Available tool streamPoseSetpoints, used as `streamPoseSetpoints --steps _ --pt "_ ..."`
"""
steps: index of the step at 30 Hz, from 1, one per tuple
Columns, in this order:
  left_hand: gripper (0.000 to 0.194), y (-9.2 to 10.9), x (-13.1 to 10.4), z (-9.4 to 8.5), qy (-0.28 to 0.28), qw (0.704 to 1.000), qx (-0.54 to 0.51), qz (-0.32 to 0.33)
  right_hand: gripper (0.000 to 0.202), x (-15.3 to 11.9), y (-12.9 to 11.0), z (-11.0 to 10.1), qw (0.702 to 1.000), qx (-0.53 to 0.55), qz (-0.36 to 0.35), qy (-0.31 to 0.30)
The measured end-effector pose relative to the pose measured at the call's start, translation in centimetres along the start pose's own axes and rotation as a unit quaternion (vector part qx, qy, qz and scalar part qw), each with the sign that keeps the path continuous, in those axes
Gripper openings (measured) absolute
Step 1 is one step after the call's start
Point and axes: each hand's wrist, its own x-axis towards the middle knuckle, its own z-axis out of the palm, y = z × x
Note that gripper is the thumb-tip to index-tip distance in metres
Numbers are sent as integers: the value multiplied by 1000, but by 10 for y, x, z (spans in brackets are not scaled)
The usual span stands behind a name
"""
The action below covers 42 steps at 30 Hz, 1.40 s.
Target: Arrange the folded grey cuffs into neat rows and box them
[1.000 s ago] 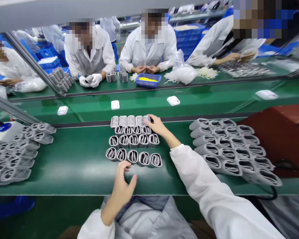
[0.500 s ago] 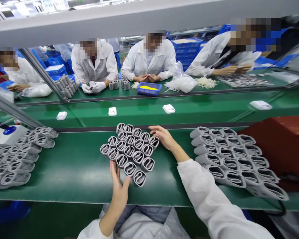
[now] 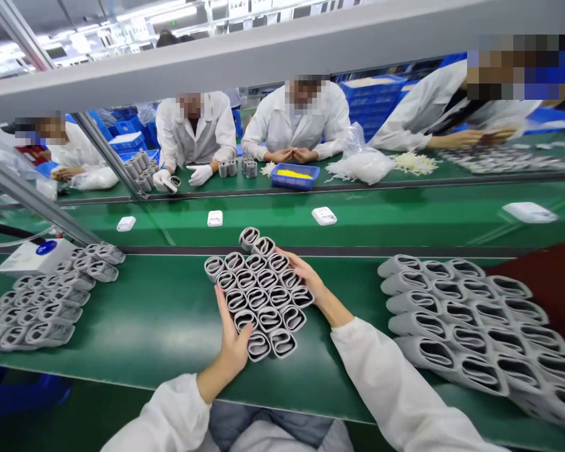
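Observation:
A cluster of grey rolled pieces (image 3: 267, 280) stands on end on the green table (image 3: 145, 314), each showing a curled inner fold. My left hand (image 3: 231, 336) lies against the cluster's near left side, with the thumb over its lower pieces and the fingers along its edge. On the far right side, my right hand (image 3: 311, 281) rests against the outer pieces, its fingertips partly hidden behind them. Both hands press the group from opposite sides, fingers spread rather than wrapped round a piece.
More grey rolls stand in rows at the right (image 3: 471, 314) and left (image 3: 42, 301). A white device (image 3: 35, 256) is at the left. Beyond a green belt (image 3: 263, 213) with small white items, people in white coats sit near a blue tray (image 3: 295, 177).
My right hand has closed in against the cluster, and my left hand has moved up along its side. The pieces are packed differently, with two now jutting out at the far end. The view has shifted.

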Motion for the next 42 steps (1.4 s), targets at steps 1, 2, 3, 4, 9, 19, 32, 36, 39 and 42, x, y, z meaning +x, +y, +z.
streamPoseSetpoints --steps 1,2,3,4,9,19,32,36,39,42 --pt "114 -2 21 1 -16 1000 -5 22 73 -1 0 -5 999 6 -20 34" --pt "114 -4 46 3 -33 999 -15 40 72 0 0 -10 997 11 -37 68" --pt "113 -4 76 6 -50 997 -26 44 71 3 0 -15 994 12 -51 100" --pt "111 -4 107 11 -65 997 -36 36 70 7 0 -19 989 11 -63 133" --pt "110 -4 213 23 -105 978 -144 -105 71 18 6 -37 968 -7 -45 248" --pt "141 -20 139 -24 -208 952 213 68 142 -24 24 -49 906 -383 -59 173" --pt "116 -25 237 9 -100 971 210 53 106 77 28 -25 895 -347 -92 267" --pt "114 -26 266 -2 -125 965 226 45 104 98 35 -24 868 -407 -72 276" --pt "112 -29 279 -6 -128 964 229 36 99 110 41 -27 838 -461 -71 283" --pt "112 -34 288 -7 -131 964 230 25 93 119 47 -30 797 -518 -98 296"
